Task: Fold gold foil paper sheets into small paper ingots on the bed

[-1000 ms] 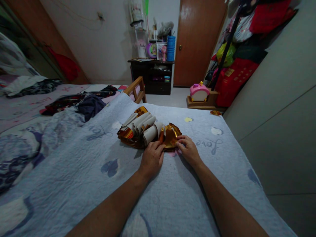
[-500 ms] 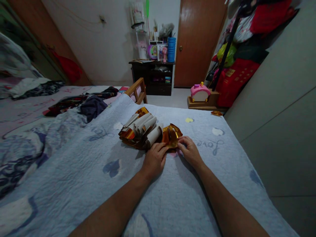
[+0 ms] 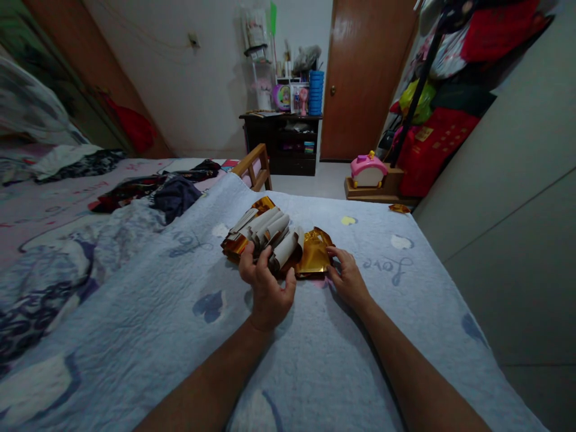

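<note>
Left hand point(image 3: 269, 294) has shifted leftward to the rolled bundle point(image 3: 265, 228), fingers spread. Right hand point(image 3: 350, 279) touches the gold wrapper point(image 3: 315, 253) on the quilt point(image 3: 321, 360); pinch cannot be confirmed. Probable step: flattening; next move requires steadying the bundle.

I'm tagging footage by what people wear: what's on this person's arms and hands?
The left hand and right hand wear no gloves. Both forearms are bare as far as they show, with no sleeve, watch or bracelet. Rings are too small to tell.
</note>
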`<action>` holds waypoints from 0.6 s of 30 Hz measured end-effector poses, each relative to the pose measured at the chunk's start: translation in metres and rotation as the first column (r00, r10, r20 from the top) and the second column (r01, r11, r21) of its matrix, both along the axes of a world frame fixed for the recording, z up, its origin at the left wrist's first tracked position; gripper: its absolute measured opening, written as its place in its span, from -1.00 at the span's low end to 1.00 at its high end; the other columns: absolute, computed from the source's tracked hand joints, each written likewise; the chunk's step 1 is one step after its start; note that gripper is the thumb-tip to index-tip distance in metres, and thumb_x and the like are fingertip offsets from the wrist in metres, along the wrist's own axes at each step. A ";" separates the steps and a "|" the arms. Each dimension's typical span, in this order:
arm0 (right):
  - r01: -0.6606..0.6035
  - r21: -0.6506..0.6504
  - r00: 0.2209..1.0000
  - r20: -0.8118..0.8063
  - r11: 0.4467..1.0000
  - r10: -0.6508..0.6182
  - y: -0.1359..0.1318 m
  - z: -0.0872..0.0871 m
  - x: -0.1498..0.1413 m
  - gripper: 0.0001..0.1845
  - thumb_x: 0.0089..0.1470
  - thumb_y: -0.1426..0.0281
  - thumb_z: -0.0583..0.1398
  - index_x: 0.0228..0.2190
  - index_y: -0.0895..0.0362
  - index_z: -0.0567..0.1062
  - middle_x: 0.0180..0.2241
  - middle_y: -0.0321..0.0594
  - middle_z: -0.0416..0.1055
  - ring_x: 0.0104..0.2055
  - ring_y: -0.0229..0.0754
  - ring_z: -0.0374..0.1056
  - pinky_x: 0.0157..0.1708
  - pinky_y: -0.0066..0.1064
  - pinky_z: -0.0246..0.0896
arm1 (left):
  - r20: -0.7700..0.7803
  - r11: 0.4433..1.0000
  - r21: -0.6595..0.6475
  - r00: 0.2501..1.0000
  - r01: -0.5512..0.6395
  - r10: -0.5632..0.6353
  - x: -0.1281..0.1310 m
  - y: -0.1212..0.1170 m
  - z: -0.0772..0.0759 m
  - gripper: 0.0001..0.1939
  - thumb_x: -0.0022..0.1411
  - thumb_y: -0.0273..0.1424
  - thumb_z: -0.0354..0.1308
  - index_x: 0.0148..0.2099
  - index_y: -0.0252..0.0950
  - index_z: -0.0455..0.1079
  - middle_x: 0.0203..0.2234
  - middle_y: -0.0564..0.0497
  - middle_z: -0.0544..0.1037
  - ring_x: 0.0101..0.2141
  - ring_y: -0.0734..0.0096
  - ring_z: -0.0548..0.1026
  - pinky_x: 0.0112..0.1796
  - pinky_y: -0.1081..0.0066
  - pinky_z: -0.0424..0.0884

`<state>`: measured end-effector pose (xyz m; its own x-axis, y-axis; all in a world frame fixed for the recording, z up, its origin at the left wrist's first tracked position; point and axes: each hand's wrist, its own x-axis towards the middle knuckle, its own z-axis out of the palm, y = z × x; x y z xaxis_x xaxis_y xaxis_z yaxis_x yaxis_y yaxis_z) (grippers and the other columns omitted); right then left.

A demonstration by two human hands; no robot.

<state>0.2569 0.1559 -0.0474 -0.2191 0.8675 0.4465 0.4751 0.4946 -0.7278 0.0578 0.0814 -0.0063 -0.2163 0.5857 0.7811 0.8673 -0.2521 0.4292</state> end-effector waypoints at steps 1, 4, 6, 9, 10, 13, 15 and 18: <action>0.000 0.000 1.000 0.005 1.000 0.000 0.000 0.000 0.000 -0.54 0.08 0.47 0.14 0.04 0.03 0.42 -0.06 -0.08 0.46 0.02 0.04 0.32 0.10 0.03 0.22 | 0.025 1.000 -0.008 1.000 -0.019 0.019 -0.003 0.002 0.001 -0.25 0.21 -0.36 0.22 0.34 -0.27 -0.04 0.35 -0.38 -0.10 0.36 -0.22 -0.07 0.27 -0.18 0.03; 0.000 0.004 1.000 0.018 1.000 0.000 0.000 -0.001 0.001 -0.55 0.08 0.46 0.14 0.04 0.05 0.42 -0.05 -0.06 0.46 0.02 0.04 0.33 0.09 0.02 0.23 | 0.075 0.996 -0.056 0.995 -0.068 0.072 -0.014 0.010 0.001 -0.23 0.24 -0.30 0.21 0.37 -0.31 -0.08 0.36 -0.43 -0.03 0.37 -0.21 -0.03 0.28 -0.19 -0.04; -0.003 0.015 1.000 0.023 1.000 0.003 0.000 -0.002 0.001 -0.55 0.09 0.45 0.14 0.04 0.06 0.42 -0.04 -0.05 0.46 0.02 0.05 0.33 0.09 0.02 0.24 | 0.075 0.992 -0.102 0.994 -0.072 0.080 -0.021 0.014 0.000 -0.28 0.27 -0.29 0.18 0.36 -0.30 -0.04 0.28 -0.40 0.19 0.31 -0.14 0.16 0.26 -0.16 0.01; -0.002 0.031 1.000 0.027 1.000 0.001 0.000 -0.003 0.000 -0.57 0.10 0.44 0.14 0.03 0.08 0.42 -0.04 -0.03 0.46 0.03 0.06 0.33 0.08 0.02 0.24 | -0.037 0.982 -0.178 0.998 -0.062 0.056 -0.026 0.019 -0.003 -0.49 0.33 -0.28 0.11 0.27 -0.28 0.16 0.11 -0.30 0.45 0.16 -0.08 0.38 0.21 -0.17 0.04; -0.001 0.033 1.000 0.030 0.999 0.000 0.000 -0.003 0.000 -0.57 0.10 0.43 0.14 0.03 0.08 0.42 -0.04 -0.02 0.46 0.03 0.06 0.33 0.08 0.03 0.24 | -0.090 0.979 -0.197 0.995 -0.060 0.043 -0.026 0.019 -0.004 -0.54 0.34 -0.29 0.10 0.23 -0.29 0.23 0.09 -0.30 0.47 0.14 -0.09 0.40 0.20 -0.17 0.05; 0.001 0.031 0.999 0.044 1.000 -0.003 0.000 -0.002 0.000 -0.58 0.10 0.44 0.13 0.03 0.08 0.42 -0.05 -0.02 0.46 0.03 0.06 0.33 0.08 0.03 0.24 | -0.201 0.972 -0.228 0.980 -0.051 0.004 -0.022 0.019 -0.006 -0.62 0.32 -0.31 0.11 0.15 -0.30 0.34 0.10 -0.32 0.48 0.13 -0.12 0.41 0.17 -0.15 0.08; -0.001 0.030 0.999 0.051 1.000 -0.001 0.000 -0.001 0.000 -0.58 0.10 0.44 0.13 0.03 0.07 0.43 -0.06 -0.03 0.46 0.02 0.06 0.34 0.07 0.02 0.25 | -0.209 0.973 -0.230 0.977 -0.015 -0.034 -0.020 0.017 -0.006 -0.63 0.33 -0.30 0.11 0.14 -0.30 0.34 0.06 -0.29 0.52 0.12 -0.08 0.44 0.17 -0.12 0.11; -0.004 0.030 0.999 0.052 1.000 0.002 0.000 0.000 0.000 -0.58 0.10 0.44 0.13 0.02 0.06 0.43 -0.06 -0.04 0.47 0.02 0.06 0.34 0.07 0.01 0.26 | -0.097 0.977 -0.199 0.991 0.074 -0.094 -0.022 0.015 -0.002 -0.63 0.38 -0.27 0.06 0.15 -0.31 0.31 -0.01 -0.23 0.57 0.02 0.04 0.51 0.11 0.01 0.27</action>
<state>0.2569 0.1558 -0.0473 -0.2453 0.8532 0.4603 0.5101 0.5174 -0.6871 0.0363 0.0962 -0.0085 -0.0823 0.7411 0.6664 0.8896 -0.2468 0.3843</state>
